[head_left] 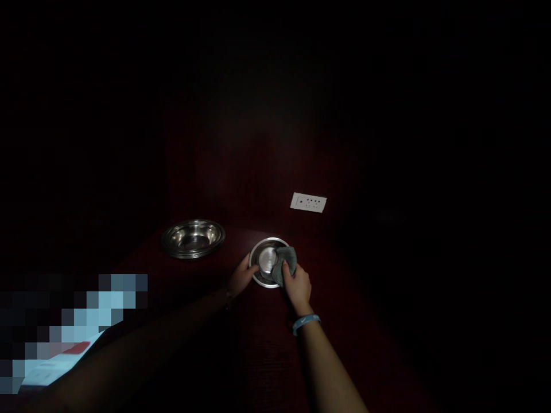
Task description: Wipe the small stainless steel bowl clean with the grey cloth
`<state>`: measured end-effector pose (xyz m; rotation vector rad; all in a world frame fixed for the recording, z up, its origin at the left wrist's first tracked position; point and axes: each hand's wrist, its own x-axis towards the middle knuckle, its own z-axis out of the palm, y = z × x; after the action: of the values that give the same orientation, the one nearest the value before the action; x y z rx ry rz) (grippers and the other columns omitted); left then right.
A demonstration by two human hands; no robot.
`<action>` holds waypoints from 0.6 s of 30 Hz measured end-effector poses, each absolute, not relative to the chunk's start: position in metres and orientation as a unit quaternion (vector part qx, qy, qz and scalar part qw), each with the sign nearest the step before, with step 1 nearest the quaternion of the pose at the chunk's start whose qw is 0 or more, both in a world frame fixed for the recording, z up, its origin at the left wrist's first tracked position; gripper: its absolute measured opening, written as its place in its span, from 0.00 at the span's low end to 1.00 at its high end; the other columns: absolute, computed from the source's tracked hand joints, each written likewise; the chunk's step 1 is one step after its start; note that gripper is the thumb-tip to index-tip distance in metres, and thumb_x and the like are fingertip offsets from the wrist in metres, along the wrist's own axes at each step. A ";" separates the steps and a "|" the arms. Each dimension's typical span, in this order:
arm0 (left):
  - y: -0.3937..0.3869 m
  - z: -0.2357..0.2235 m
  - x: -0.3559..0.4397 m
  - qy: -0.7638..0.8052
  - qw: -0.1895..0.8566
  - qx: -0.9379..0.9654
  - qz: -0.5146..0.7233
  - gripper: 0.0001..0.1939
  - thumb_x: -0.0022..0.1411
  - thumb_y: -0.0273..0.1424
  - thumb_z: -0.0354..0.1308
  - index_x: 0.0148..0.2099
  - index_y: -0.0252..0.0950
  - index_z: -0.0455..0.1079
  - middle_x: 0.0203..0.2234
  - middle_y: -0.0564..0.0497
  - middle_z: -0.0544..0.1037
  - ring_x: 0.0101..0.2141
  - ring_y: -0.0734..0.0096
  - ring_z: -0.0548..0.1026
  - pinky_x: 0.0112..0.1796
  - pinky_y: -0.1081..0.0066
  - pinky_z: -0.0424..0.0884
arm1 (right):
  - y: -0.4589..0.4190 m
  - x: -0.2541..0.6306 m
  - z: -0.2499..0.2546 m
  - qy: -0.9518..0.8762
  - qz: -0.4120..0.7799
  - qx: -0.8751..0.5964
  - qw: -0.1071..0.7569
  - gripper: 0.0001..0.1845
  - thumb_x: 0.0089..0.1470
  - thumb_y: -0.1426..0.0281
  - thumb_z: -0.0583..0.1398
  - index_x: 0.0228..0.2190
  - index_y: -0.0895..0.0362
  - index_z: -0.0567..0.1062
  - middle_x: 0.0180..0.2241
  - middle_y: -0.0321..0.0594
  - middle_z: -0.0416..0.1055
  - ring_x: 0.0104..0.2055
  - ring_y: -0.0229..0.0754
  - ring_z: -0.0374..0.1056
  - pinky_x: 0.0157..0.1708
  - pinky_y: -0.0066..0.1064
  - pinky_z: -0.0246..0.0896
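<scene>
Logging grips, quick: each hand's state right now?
Left hand: closed, holding a round silver metal bowl.
Right hand: closed, holding a bunched grey-green cloth.

Our left forearm point(172, 327) slants forward in shadow, left hand point(241, 279) curled, thumb inward; our right forearm point(329, 361) is better lit, right hand point(299, 288) clasped, thumb forward.

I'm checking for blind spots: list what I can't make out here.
Head view:
Bowl: right part, covered by cloth.
Left hand: some fingers, behind the bowl.
Stacked dishes: their number, too dim.
Bright patch: its content, pixelated.
Right forearm: upper end, cut off by bottom edge.
Table: right edge, lost in darkness.
</scene>
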<state>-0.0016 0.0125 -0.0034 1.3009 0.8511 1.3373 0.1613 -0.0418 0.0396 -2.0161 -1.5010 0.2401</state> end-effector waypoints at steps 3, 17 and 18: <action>0.012 -0.002 -0.001 0.371 0.513 0.536 0.558 0.25 0.49 0.23 0.53 0.52 0.32 0.68 0.46 0.46 0.79 0.49 0.59 0.74 0.54 0.61 0.65 | -0.042 0.161 0.041 -0.569 0.091 -0.757 0.307 0.27 0.61 0.52 0.46 0.40 0.55 0.77 0.37 0.45 0.78 0.38 0.45 0.74 0.34 0.28 0.61; 0.008 -0.003 -0.001 0.380 0.495 0.558 0.547 0.23 0.52 0.27 0.54 0.52 0.33 0.67 0.48 0.44 0.77 0.51 0.58 0.73 0.56 0.60 0.63 | -0.041 0.162 0.038 -0.568 0.104 -0.749 0.323 0.26 0.61 0.52 0.47 0.39 0.55 0.77 0.35 0.44 0.78 0.36 0.45 0.74 0.31 0.28 0.60; 0.008 -0.003 -0.001 0.380 0.496 0.559 0.546 0.23 0.51 0.27 0.55 0.52 0.33 0.67 0.48 0.44 0.77 0.51 0.58 0.73 0.56 0.59 0.63 | -0.041 0.162 0.039 -0.568 0.104 -0.750 0.324 0.26 0.61 0.53 0.47 0.39 0.55 0.77 0.35 0.44 0.78 0.36 0.45 0.74 0.31 0.27 0.59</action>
<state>-0.0006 0.0081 -0.0034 1.3537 0.9201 1.3232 0.1620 -0.0408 0.0385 -1.9669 -1.4897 0.2725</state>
